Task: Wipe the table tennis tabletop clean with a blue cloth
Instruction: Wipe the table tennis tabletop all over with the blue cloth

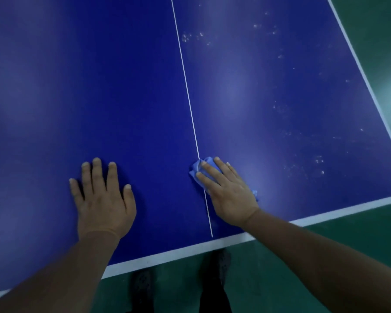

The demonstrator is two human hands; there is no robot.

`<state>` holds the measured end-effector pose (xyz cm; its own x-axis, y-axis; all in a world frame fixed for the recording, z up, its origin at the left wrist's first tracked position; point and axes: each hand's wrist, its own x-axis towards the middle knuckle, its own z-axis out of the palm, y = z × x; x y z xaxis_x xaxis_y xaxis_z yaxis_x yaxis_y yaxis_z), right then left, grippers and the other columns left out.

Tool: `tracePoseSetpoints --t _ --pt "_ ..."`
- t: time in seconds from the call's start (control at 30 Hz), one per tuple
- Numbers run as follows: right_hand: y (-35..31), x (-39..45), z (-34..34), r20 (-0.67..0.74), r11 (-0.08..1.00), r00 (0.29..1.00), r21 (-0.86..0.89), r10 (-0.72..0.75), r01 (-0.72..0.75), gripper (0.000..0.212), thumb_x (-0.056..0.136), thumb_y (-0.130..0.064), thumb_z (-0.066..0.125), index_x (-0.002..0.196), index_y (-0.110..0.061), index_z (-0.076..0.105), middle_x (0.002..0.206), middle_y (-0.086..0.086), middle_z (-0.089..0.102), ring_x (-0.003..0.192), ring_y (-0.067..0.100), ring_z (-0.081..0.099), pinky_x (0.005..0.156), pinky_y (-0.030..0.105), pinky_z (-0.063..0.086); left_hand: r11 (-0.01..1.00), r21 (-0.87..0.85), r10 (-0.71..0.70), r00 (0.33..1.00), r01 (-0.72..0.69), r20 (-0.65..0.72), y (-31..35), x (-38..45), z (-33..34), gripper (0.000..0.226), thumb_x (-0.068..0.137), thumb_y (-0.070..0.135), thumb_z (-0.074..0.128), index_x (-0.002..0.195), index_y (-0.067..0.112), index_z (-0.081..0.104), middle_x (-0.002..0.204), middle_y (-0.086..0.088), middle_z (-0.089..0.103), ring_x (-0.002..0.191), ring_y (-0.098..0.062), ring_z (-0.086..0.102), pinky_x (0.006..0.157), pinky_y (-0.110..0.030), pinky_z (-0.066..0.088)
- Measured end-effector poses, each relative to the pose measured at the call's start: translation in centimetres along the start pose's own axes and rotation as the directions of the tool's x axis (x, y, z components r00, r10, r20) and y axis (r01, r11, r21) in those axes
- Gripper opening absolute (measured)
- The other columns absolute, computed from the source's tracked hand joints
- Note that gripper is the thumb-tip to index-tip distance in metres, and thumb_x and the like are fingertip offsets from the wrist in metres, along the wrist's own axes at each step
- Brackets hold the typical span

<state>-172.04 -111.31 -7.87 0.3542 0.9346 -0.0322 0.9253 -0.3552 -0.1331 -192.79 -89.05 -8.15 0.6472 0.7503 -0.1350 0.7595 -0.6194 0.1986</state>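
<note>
The dark blue table tennis tabletop point(122, 86) fills most of the view, with a thin white centre line point(187, 96) running away from me. My right hand point(226, 193) presses flat, fingers straight, on a crumpled light blue cloth point(198, 168) lying over the centre line near the front edge. Most of the cloth is hidden under the palm; a small corner shows by the wrist. My left hand point(102, 199) rests flat on the bare tabletop to the left, fingers spread. Whitish smudges point(303, 159) dot the right half of the table.
The table's white front border point(167, 254) runs across below my hands, and its white right border point(366, 80) slants down the right side. Green floor point(370, 233) lies beyond both. Dark shoes point(219, 267) stand under the front edge.
</note>
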Motion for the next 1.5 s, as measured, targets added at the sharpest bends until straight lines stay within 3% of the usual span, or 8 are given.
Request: tracePoseSetpoints --t 0.37,0.73,0.97,1.07,1.23,1.3,1.4,1.5 --pt "10.7 15.2 -2.4 0.048 0.960 0.959 0.049 -0.279 0.277 0.051 0.102 -0.016 0.047 0.152 -0.023 0.039 0.162 0.000 0.031 0.151 0.034 0.021 0.121 0.053 0.024 0.995 0.004 -0.098 0.982 0.100 -0.159 3.1 2.8 -0.4 0.059 0.089 0.041 0.031 0.125 0.002 0.058 0.142 -0.020 0.049 0.139 -0.037 0.036 0.113 -0.064 0.022" --pt "13.8 32.3 -2.8 0.030 0.938 0.938 0.042 -0.347 0.345 0.050 0.105 -0.026 0.036 0.154 -0.028 0.032 0.164 -0.004 0.022 0.154 0.027 0.010 0.123 0.040 0.001 0.986 -0.124 -0.139 0.958 0.111 -0.250 16.1 19.8 0.4 0.060 0.093 0.039 0.030 0.141 0.007 0.048 0.155 -0.014 0.037 0.148 -0.029 0.026 0.121 -0.055 0.015" --pt "19.5 40.8 -3.8 -0.020 0.990 0.992 -0.072 -0.126 0.125 0.054 0.094 -0.017 0.043 0.147 -0.025 0.039 0.154 0.002 0.036 0.139 0.040 0.032 0.111 0.057 0.032 0.992 -0.082 -0.108 0.967 0.091 -0.233 16.1 20.5 1.8 0.054 0.095 0.039 0.032 0.137 0.012 0.053 0.153 -0.013 0.038 0.148 -0.028 0.024 0.121 -0.055 0.013" --pt "28.9 41.5 -6.0 -0.091 0.975 0.983 -0.147 0.157 -0.169 0.046 0.088 -0.020 0.034 0.131 -0.019 0.050 0.140 0.008 0.048 0.117 0.043 0.045 0.091 0.053 0.043 0.991 -0.092 -0.115 0.972 0.097 -0.207 16.2 20.6 1.6 0.054 0.095 0.038 0.032 0.136 0.011 0.053 0.153 -0.013 0.039 0.148 -0.029 0.024 0.121 -0.054 0.011" --pt "38.6 37.8 -8.0 -0.092 0.664 0.662 -0.013 0.744 -0.748 0.054 0.091 -0.017 0.039 0.144 -0.011 0.039 0.157 0.014 0.028 0.145 0.048 0.017 0.117 0.058 0.018 0.991 -0.083 -0.119 0.982 0.108 -0.147 16.1 20.7 1.4 0.057 0.095 0.039 0.030 0.138 0.009 0.053 0.154 -0.013 0.038 0.149 -0.028 0.022 0.122 -0.055 0.009" --pt "34.8 38.6 -7.6 -0.142 0.733 0.729 -0.030 0.670 -0.679 0.058 0.086 -0.013 0.045 0.143 -0.008 0.040 0.154 0.018 0.032 0.143 0.048 0.023 0.115 0.055 0.024 0.991 -0.084 -0.119 0.983 0.108 -0.141 16.1 20.7 1.3 0.058 0.094 0.039 0.030 0.138 0.009 0.052 0.154 -0.014 0.037 0.149 -0.028 0.022 0.121 -0.056 0.010" --pt "25.6 39.1 -5.0 -0.131 0.966 0.968 -0.118 0.215 -0.231 0.063 0.081 -0.011 0.039 0.143 -0.016 0.041 0.153 0.010 0.035 0.136 0.042 0.032 0.110 0.052 0.032 0.991 -0.090 -0.109 0.981 0.095 -0.162 16.0 20.9 1.2 0.056 0.094 0.038 0.032 0.137 0.008 0.053 0.153 -0.015 0.038 0.148 -0.031 0.023 0.121 -0.056 0.011" --pt "23.7 38.5 -4.0 0.002 0.981 0.987 -0.109 -0.159 0.158 0.060 0.090 -0.012 0.036 0.149 -0.023 0.038 0.157 0.004 0.033 0.140 0.039 0.029 0.115 0.052 0.029 0.993 -0.074 -0.108 0.979 0.097 -0.170 16.2 20.8 1.3 0.055 0.094 0.037 0.032 0.137 0.007 0.052 0.153 -0.016 0.037 0.148 -0.032 0.024 0.121 -0.056 0.010"
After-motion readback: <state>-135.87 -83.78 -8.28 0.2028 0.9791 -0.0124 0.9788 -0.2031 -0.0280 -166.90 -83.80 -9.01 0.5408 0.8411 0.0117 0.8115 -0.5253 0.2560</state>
